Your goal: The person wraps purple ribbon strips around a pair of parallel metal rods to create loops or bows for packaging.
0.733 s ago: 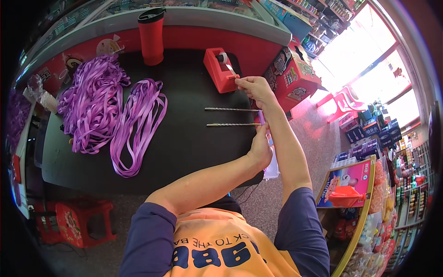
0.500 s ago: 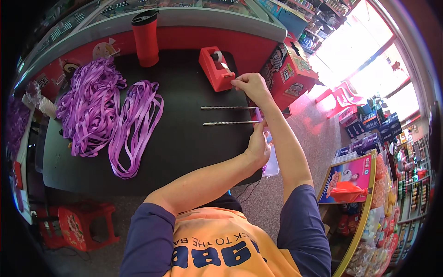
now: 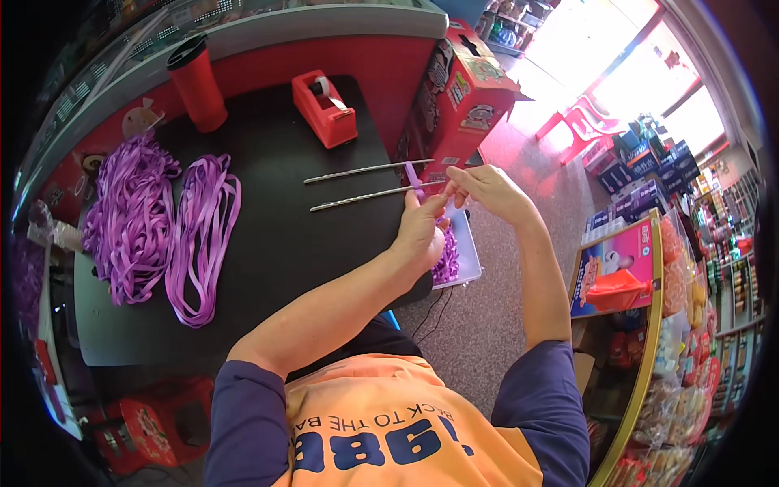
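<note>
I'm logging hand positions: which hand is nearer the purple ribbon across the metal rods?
Left: the left hand is at the lower end of the purple ribbon; the right hand is farther, to the ribbon's right.

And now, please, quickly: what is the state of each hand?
Left hand: closed on the purple ribbon at the metal rods.
Right hand: closed in a pinch; what it holds, if anything, cannot be told.

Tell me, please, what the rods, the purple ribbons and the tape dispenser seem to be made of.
Rods: probably metal, by their silvery glints and twisted flutes. Purple ribbons: likely satiny synthetic, softly shiny and limp. Tape dispenser: apparently moulded plastic, evenly red and smooth.
</note>
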Demonstrator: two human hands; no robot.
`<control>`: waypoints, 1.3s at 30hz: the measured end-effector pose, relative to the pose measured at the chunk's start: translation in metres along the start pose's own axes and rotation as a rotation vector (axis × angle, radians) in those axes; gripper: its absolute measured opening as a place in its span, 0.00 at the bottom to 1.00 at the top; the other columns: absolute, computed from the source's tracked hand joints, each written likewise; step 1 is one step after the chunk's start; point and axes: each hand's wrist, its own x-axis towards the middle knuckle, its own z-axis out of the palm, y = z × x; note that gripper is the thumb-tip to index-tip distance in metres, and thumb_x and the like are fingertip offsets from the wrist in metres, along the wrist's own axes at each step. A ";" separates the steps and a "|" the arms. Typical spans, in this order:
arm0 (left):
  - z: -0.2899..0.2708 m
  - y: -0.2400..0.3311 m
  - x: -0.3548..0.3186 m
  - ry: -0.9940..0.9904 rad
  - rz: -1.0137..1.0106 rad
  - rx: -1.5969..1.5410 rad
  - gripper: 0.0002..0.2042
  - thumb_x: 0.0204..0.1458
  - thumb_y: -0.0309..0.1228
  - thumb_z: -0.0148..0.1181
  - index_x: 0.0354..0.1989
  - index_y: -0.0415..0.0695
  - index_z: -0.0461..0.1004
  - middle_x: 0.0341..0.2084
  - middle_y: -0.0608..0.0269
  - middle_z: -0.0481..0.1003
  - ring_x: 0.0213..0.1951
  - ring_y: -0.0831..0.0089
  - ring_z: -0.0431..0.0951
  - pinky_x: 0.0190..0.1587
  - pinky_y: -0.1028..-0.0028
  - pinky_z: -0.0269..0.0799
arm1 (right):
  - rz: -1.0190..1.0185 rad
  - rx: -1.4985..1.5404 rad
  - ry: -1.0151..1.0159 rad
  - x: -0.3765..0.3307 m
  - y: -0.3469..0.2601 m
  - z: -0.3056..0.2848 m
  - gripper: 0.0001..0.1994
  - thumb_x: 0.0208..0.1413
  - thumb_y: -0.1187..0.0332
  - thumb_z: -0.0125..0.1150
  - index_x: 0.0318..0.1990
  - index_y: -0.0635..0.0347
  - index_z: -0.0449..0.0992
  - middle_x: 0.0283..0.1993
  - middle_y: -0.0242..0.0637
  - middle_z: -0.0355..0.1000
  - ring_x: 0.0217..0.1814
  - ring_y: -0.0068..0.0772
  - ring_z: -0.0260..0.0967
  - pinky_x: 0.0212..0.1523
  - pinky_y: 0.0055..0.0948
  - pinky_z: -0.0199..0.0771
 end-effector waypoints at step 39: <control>0.007 0.004 -0.010 0.021 -0.055 0.007 0.33 0.48 0.26 0.62 0.59 0.59 0.51 0.47 0.64 0.62 0.47 0.69 0.63 0.49 0.62 0.59 | -0.205 0.167 -0.005 0.036 0.017 0.008 0.10 0.54 0.65 0.60 0.36 0.65 0.76 0.32 0.29 0.72 0.37 0.16 0.65 0.38 0.19 0.65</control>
